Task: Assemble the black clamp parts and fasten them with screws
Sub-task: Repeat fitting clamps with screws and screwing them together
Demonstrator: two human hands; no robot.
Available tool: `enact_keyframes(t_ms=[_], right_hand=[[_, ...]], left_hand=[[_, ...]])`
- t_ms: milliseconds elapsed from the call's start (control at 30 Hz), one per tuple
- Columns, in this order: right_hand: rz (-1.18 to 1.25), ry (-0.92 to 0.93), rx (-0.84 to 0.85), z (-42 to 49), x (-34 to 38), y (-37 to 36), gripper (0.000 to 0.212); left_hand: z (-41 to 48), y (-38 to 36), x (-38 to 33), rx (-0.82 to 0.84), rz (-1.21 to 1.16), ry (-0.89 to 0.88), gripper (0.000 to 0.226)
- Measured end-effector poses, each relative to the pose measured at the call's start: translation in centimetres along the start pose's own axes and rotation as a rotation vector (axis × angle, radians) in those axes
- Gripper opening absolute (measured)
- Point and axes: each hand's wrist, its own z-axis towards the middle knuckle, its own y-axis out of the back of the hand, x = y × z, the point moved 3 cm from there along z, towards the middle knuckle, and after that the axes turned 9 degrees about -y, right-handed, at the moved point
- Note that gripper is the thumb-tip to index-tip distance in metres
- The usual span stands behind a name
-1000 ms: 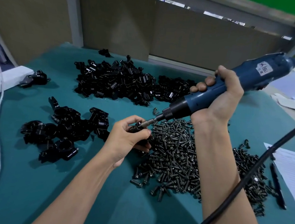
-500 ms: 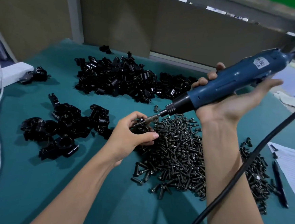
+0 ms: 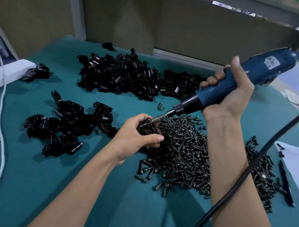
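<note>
Teal tabletop nearest, w/ screw pile spread centre-right. Left hand sits at the pile's left edge, fingers & thumb curled round a black clamp. Driver bit meets the clamp's top. Electric screwdriver: long axis runs diag., tip down-left, cord end up-right. Right hand is wrapped round its blue body, thumb up along it. Left of the hands: assembled clamps in a clump. Further back: big heap of loose clamp parts.
</note>
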Motion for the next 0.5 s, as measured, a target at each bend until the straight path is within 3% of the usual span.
enact_keyframes(t_ms=[500], right_hand=[[0.062,-0.029,-0.012,0.68,0.26,0.66,0.024]], left_hand=[[-0.22,-0.61,-0.50,0.060,0.045,0.021,0.029]])
